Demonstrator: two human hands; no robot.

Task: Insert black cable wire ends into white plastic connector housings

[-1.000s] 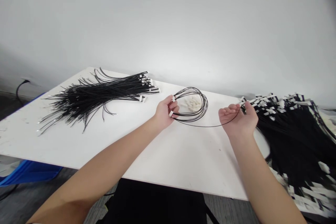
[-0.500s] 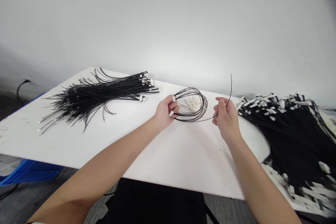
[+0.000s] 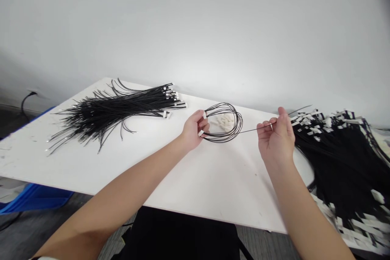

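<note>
Looped black wires with two white connectors form a cable bundle (image 3: 227, 140), held up over the table. My left hand (image 3: 194, 131) pinches it at the connectors, which poke out at the fingers. One wire (image 3: 250, 131) runs out from the loop to the right. My right hand (image 3: 277, 134) grips that wire between thumb and fingers, and its free end points up and right past the hand. Behind the loop, a small heap of off-white pieces (image 3: 226, 122) lies on the table, partly hidden by the wires.
A pile of black wires with white connectors (image 3: 109, 109) lies on the left of the white table (image 3: 195, 183). Another large pile of black cables with white ends (image 3: 344, 154) covers the right side. A grey wall stands behind; a blue bin (image 3: 39, 199) sits below left.
My right hand has moved right and slightly up, drawing the single wire out straighter from the loop. The wire's free end has swung from upright to slanting right. My left hand stays nearly in place.
</note>
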